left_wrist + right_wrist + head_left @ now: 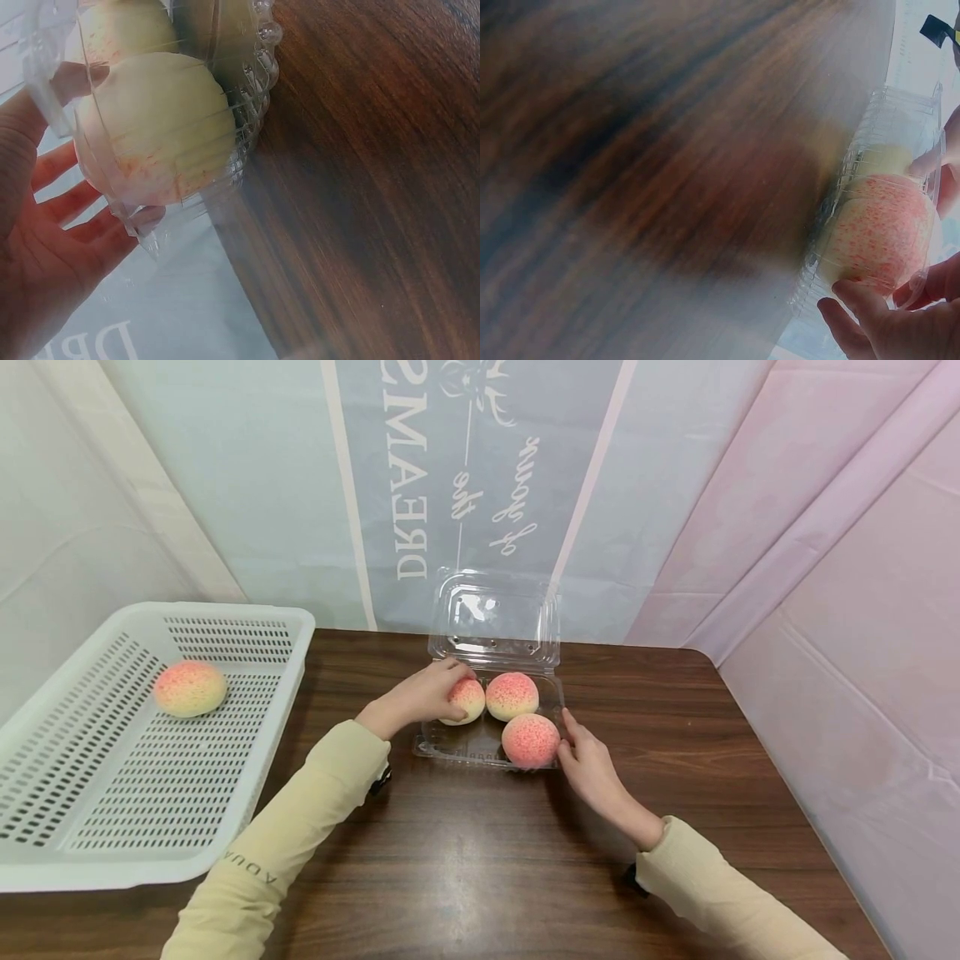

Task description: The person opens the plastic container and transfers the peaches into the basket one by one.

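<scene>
A clear plastic clamshell box (468, 750) lies on the table with its lid (495, 610) raised at the back. In its back left part is a peach (468, 700), yellow with red speckles; my left hand (427, 693) curls its fingers and thumb round it from above. Beside it sits a second peach (512, 695), and a redder peach (531, 741) is at the front right. My right hand (592, 768) holds the box's right wall near that front peach. The right wrist view shows its fingers (870, 304) against the wall and rim.
On the left stands a white perforated plastic basket (258, 760) with one more peach (191, 688) inside. The dark wooden table (480, 877) ends at a printed curtain (292, 485) behind the box. A pale sheet hangs along the right side.
</scene>
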Motion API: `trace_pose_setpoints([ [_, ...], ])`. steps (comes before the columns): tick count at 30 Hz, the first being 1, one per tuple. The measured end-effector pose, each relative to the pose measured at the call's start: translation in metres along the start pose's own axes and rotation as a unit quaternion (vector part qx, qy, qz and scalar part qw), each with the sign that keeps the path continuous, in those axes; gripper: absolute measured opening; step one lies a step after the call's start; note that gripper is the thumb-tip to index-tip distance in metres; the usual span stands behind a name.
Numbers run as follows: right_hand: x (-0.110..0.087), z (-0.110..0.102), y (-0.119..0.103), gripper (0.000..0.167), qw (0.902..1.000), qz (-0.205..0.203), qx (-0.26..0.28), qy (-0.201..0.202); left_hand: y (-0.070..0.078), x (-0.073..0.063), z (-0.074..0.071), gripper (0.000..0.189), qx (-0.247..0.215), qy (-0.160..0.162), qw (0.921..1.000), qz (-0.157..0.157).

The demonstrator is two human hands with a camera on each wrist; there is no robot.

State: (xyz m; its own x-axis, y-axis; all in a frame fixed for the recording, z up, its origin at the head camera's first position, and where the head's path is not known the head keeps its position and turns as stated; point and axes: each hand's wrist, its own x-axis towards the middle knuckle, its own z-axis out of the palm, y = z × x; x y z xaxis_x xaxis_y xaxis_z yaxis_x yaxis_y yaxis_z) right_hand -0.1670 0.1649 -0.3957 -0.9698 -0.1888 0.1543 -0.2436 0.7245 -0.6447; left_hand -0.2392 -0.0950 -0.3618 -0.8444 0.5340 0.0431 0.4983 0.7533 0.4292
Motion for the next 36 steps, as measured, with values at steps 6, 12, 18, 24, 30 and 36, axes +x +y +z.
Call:
trace_pose_setpoints([
  [6, 0.0, 0.001, 0.0, 0.05, 1.0, -0.003, -0.002, 0.001, 0.004, 0.002, 0.003, 0.057, 0.013, -0.035, 0.9993, -0.002],
  [12, 0.0, 0.001, 0.0, 0.05, 1.0, -0.001, -0.001, 0.0, 0.007, 0.002, 0.008, 0.062, 0.025, -0.067, 0.9974, 0.004],
  [18, 0.0, 0.001, 0.0, 0.05, 1.0, -0.005, -0.002, 0.001, 0.006, 0.003, 0.011, 0.065, 0.032, -0.072, 0.9969, 0.002],
  [24, 0.001, 0.001, 0.0, 0.05, 1.0, -0.006, -0.002, -0.001, 0.006, 0.003, 0.014, 0.067, 0.032, -0.078, 0.9964, -0.004],
  [30, 0.001, 0.001, 0.0, 0.05, 1.0, -0.005, -0.005, 0.001, 0.006, 0.005, 0.014, 0.065, 0.034, -0.078, 0.9964, -0.001],
  [36, 0.001, 0.001, 0.001, 0.05, 1.0, -0.006, -0.007, 0.0, 0.006, 0.006, 0.012, 0.062, 0.039, -0.082, 0.9959, 0.006],
])
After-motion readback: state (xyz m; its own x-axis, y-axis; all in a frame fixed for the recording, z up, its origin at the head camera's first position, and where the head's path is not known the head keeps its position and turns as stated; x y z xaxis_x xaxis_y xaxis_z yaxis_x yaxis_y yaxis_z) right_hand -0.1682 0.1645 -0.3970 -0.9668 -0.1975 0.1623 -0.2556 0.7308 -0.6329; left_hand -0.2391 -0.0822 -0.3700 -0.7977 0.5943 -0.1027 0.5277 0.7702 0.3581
